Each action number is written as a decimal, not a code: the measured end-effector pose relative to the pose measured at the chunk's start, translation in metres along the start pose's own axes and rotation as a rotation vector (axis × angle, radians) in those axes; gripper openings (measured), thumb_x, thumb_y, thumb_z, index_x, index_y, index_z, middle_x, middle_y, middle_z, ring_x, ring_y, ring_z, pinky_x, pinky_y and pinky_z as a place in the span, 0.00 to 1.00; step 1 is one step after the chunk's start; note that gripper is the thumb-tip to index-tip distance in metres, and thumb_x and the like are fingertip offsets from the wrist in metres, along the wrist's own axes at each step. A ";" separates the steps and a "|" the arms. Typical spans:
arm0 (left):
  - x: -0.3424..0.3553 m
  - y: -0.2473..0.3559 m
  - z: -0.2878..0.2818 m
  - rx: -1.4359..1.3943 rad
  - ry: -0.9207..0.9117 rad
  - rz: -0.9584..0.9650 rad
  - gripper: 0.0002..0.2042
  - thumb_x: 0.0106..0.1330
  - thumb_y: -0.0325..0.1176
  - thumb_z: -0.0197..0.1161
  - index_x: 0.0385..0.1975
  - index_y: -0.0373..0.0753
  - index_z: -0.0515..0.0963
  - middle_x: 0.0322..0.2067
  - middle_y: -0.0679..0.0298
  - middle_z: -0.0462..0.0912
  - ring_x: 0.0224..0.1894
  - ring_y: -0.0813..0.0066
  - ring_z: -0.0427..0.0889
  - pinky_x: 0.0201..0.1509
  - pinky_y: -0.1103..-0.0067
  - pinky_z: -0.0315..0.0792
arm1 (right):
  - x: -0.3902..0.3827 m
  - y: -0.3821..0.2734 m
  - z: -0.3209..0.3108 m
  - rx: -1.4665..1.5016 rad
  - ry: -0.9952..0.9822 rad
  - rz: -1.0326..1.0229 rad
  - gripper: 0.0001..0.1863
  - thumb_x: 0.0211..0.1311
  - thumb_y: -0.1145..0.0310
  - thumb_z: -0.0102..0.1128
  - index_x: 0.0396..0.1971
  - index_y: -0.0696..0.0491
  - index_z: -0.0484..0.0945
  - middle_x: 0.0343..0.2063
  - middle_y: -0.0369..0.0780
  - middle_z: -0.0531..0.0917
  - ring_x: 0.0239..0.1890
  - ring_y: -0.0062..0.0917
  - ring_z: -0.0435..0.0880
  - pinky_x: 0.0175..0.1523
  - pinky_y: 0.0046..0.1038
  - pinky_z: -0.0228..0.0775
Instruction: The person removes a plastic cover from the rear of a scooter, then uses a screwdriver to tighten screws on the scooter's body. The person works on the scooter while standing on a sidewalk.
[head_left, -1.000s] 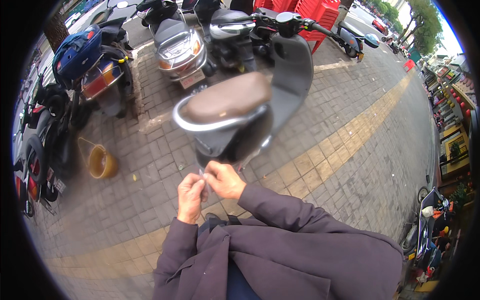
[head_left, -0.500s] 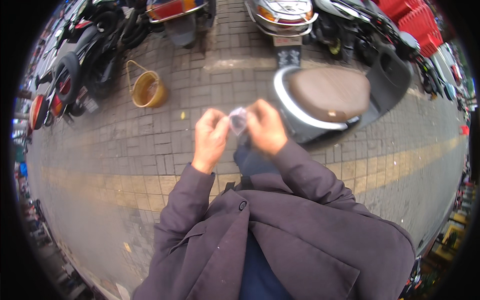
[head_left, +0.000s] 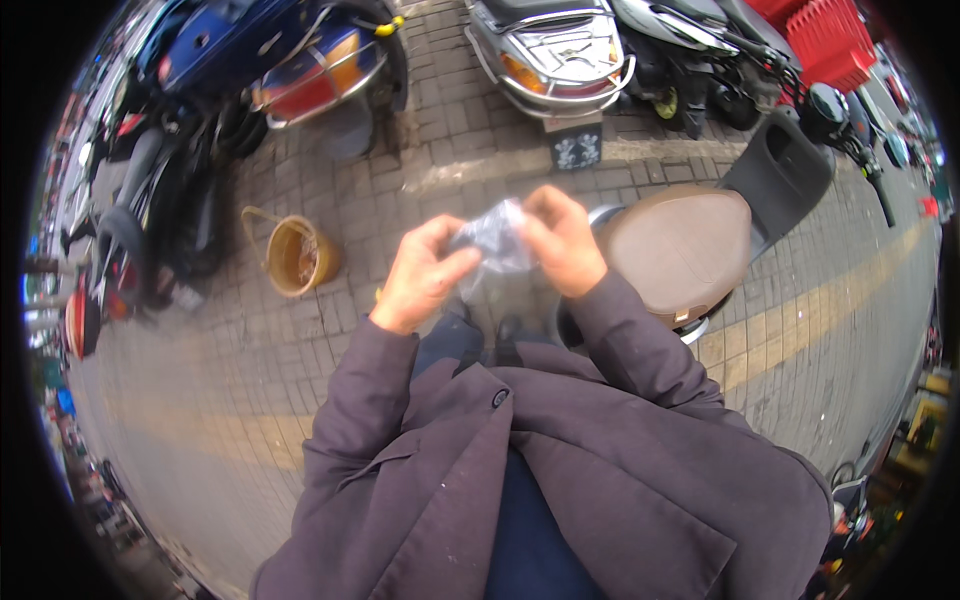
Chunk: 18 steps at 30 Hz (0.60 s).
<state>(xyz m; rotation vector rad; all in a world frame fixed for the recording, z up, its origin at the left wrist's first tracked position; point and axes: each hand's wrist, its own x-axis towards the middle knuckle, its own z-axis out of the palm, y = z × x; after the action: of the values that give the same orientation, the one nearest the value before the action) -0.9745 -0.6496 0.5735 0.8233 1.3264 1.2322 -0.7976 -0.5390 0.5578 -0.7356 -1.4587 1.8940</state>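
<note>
Between my two hands is a small, crinkled, see-through plastic bag with a greyish sheen, held at chest height. My left hand pinches its left side between thumb and fingers. On the other side, my right hand grips the right edge in the same way. Motion blurs the bag a little, and I cannot make out whether anything is inside it. Both forearms are in dark purplish-grey jacket sleeves.
A yellow bucket with bits in it stands on the paving at left. Close at right is a scooter with a brown seat. Ahead are a silver scooter, a blue scooter and red crates. Dark motorbikes line the left.
The bag is spread wider, and my hands have moved apart. My view has shifted forward: the bucket and parked scooters sit lower in the picture, and the brown-seated scooter is farther right.
</note>
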 end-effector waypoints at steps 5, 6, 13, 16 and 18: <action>0.097 0.016 -0.021 0.042 -0.189 0.008 0.10 0.64 0.31 0.67 0.41 0.37 0.78 0.27 0.76 0.76 0.24 0.92 0.67 0.25 0.89 0.60 | 0.052 0.000 -0.022 0.039 0.153 -0.093 0.07 0.64 0.82 0.60 0.39 0.58 0.75 0.35 0.35 0.81 0.36 0.14 0.81 0.40 0.20 0.75; 0.116 0.017 -0.025 0.024 -0.244 0.034 0.10 0.64 0.32 0.67 0.41 0.37 0.78 0.26 0.76 0.75 0.24 0.92 0.67 0.25 0.89 0.60 | 0.062 0.000 -0.025 0.077 0.163 -0.121 0.08 0.63 0.83 0.60 0.40 0.58 0.76 0.36 0.35 0.82 0.37 0.14 0.81 0.42 0.20 0.76; 0.220 0.063 -0.010 0.173 -0.546 -0.023 0.10 0.62 0.34 0.61 0.39 0.36 0.77 0.25 0.72 0.74 0.22 0.90 0.67 0.23 0.88 0.58 | 0.106 -0.011 -0.036 -0.316 0.521 -0.203 0.15 0.56 0.78 0.66 0.45 0.54 0.84 0.37 0.39 0.85 0.40 0.23 0.84 0.47 0.26 0.77; 0.260 0.067 0.018 0.095 -0.735 -0.186 0.17 0.56 0.32 0.53 0.43 0.32 0.78 0.28 0.70 0.77 0.24 0.85 0.70 0.26 0.85 0.61 | 0.103 -0.016 -0.051 -0.385 0.671 -0.340 0.16 0.58 0.80 0.64 0.47 0.52 0.84 0.34 0.39 0.83 0.35 0.21 0.81 0.41 0.25 0.74; 0.285 0.061 0.039 0.058 -0.912 -0.251 0.20 0.52 0.35 0.54 0.43 0.30 0.78 0.29 0.69 0.78 0.27 0.84 0.71 0.29 0.85 0.63 | 0.097 -0.017 -0.064 -0.371 0.762 -0.296 0.15 0.61 0.79 0.64 0.47 0.53 0.84 0.36 0.37 0.82 0.34 0.19 0.80 0.39 0.24 0.74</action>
<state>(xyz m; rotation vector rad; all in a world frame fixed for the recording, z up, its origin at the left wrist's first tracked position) -0.9950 -0.3566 0.5663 1.0456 0.6786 0.4928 -0.8095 -0.4222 0.5541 -1.1731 -1.3116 0.9519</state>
